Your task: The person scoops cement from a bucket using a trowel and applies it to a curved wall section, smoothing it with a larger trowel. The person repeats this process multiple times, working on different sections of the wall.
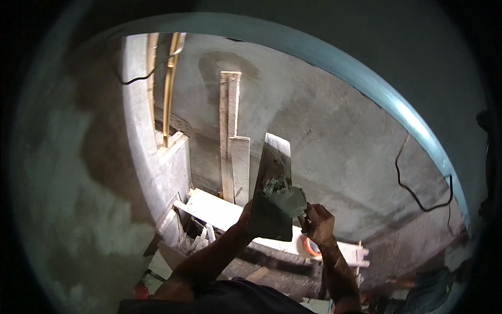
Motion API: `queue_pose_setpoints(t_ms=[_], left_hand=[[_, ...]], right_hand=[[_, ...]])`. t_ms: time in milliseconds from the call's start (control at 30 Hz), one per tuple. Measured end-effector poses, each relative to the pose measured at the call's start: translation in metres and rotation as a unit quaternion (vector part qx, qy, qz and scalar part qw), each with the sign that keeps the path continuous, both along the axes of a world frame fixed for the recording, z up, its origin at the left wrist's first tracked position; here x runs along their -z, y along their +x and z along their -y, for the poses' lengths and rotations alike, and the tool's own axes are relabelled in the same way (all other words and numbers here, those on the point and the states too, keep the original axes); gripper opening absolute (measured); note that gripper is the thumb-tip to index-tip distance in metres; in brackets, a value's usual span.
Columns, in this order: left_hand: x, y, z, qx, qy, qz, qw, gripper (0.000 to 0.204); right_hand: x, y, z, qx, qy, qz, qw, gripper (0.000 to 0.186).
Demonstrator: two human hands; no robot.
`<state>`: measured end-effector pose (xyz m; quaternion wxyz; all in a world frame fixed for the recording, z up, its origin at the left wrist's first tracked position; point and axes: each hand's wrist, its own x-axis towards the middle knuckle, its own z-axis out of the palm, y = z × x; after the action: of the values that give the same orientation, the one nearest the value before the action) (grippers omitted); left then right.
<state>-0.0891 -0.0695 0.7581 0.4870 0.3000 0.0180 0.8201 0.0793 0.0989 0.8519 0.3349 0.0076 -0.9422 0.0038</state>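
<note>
The left hand (pixel 246 213) grips a flat plaster board (pixel 272 188) from beneath, tilted; the right hand (pixel 316 222) is closed on a trowel (pixel 290 201) loaded with wet mortar (pixel 277 189) – tilt further and it could slide off onto the planks (pixel 219 209) – no tub or bucket clearly visible

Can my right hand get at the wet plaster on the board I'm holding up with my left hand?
Probably yes. The right hand already has its trowel in the plaster on the board, with nothing between them.
</note>
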Motion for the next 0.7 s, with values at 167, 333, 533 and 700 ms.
queue_pose_setpoints(t_ms=[167,333,533,700], left_hand=[[-0.031,-0.031,0.02,-0.209,-0.067,-0.009,0.976,0.043],[-0.079,-0.074,0.039,-0.396,-0.157,-0.141,0.894,0.051],[-0.151,-0.127,0.041,-0.122,-0.123,0.252,0.952,0.063],[-0.18,-0.162,0.036,-0.08,-0.108,0.256,0.957,0.053]], right_hand=[[-0.023,-0.054,0.022,-0.054,-0.011,-0.042,0.998,0.028],[-0.067,-0.11,0.045,-0.023,-0.017,-0.011,1.0,0.024],[-0.125,-0.187,0.061,-0.025,-0.052,-0.109,0.992,0.018],[-0.179,-0.222,0.068,0.042,0.113,-0.109,0.987,0.019]])
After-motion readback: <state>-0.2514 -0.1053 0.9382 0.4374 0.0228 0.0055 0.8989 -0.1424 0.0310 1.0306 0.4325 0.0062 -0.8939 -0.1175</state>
